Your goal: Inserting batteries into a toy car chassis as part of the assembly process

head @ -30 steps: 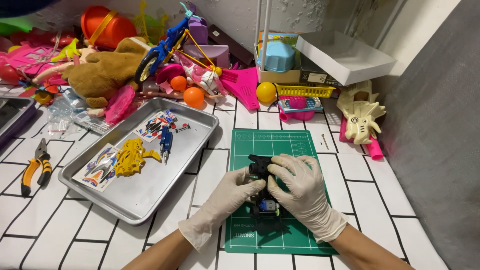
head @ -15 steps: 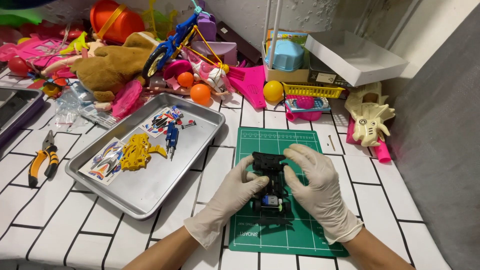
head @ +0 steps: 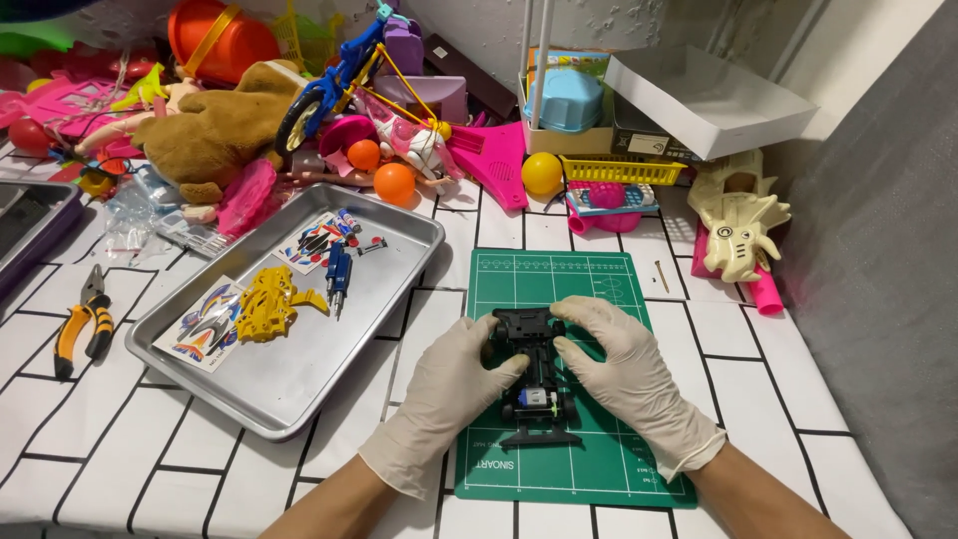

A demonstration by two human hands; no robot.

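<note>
Two gloved hands on a small black toy car frame (head: 536, 374), lying on a green cutting mat (head: 599, 284) at about 5 o'clock on the white tiled table (head: 110, 439)

Left hand (head: 454, 384) at 9 o'clock of the car frame, fingers curled on its side and thumb pressed near the front end, grasping it

Right hand (head: 624, 369) at 3 o'clock of the frame, fingertips touching its front corner, holding it from that side too

Car frame flat on the mat, one end toward 12 o'clock and the other toward 6 o'clock, with a tiny silver and blue motor part near the 6 o'clock end

At 9 o'clock of the mat, just beside it, a silver metal tray (head: 299, 384) with a yellow plastic part (head: 264, 304), a blue part (head: 337, 269) and two sticker sheets (head: 205, 324)

Further toward 9 o'clock, orange and black pliers (head: 82, 324) on the tiles

Up at 12 o'clock, a messy pile of toys: a brown plush animal (head: 215, 135), a blue toy bike (head: 329, 85), two orange balls (head: 394, 183), a yellow ball (head: 542, 173) and a white box (head: 709, 100)

At 2 o'clock, a cream toy gun (head: 743, 220) near the grey wall
</note>
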